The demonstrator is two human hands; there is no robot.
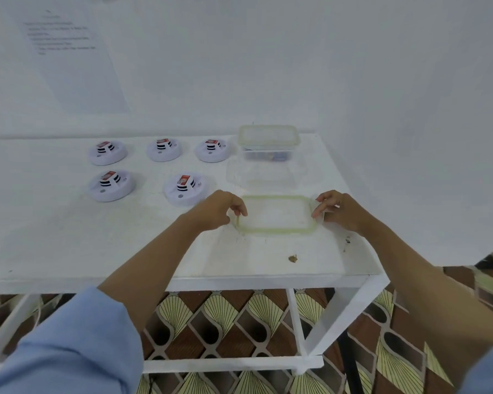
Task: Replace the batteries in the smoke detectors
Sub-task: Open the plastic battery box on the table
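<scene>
- Left hand (219, 209) and right hand (339, 211), fingers curled, pinch opposite rims of the green-rimmed lid (276, 214), which lies flat on the table (97, 245).
- Beyond the fingers: open clear container (264, 174), then lidded container (268, 142).
- Five smoke detectors (186, 189) lie left of the left fingers, the nearest just beside them.

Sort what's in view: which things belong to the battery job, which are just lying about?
Job: five smoke detectors; lidded box, contents unclear; open box; lid, pinched by left hand and right hand.
Lying about: brown scrap; printed sheet on wall.
</scene>
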